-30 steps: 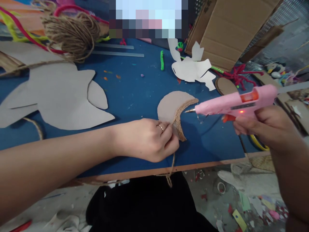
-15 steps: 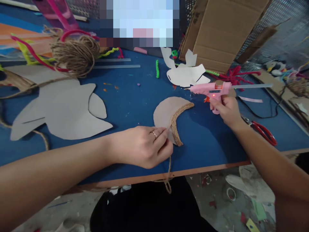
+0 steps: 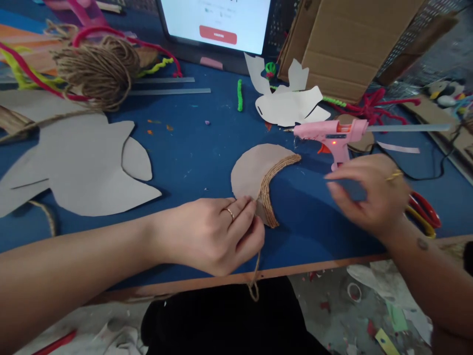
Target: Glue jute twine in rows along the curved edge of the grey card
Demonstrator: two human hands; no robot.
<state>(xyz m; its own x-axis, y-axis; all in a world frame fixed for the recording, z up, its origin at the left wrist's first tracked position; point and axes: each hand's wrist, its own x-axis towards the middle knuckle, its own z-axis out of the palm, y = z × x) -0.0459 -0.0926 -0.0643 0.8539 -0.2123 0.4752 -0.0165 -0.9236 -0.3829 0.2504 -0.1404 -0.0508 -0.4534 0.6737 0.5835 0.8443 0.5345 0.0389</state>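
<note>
My left hand point(image 3: 210, 235) pinches the lower end of a rounded cardboard piece point(image 3: 251, 170), holding the jute twine point(image 3: 255, 276) that hangs down past the table edge. Glued twine rows point(image 3: 275, 192) curve along the piece's right rim, and my fingers hide its lower end. My right hand point(image 3: 369, 192) is open and holds nothing, hovering over the blue tabletop point(image 3: 310, 222). Just above it rests a pink hot glue gun point(image 3: 332, 134) with a lit red light and a glue stick through its back.
A ball of jute twine point(image 3: 94, 74) and a large grey cardboard cutout point(image 3: 77, 167) lie at the left. A white paper cutout point(image 3: 288, 106) and corrugated cardboard point(image 3: 351, 44) stand at the back. Red-handled scissors point(image 3: 424, 209) lie at the right, near the table's front edge point(image 3: 236, 278).
My right hand has let go of the glue gun, which now rests on the table, and has moved lower and to the right. My left hand still pinches the cardboard and twine.
</note>
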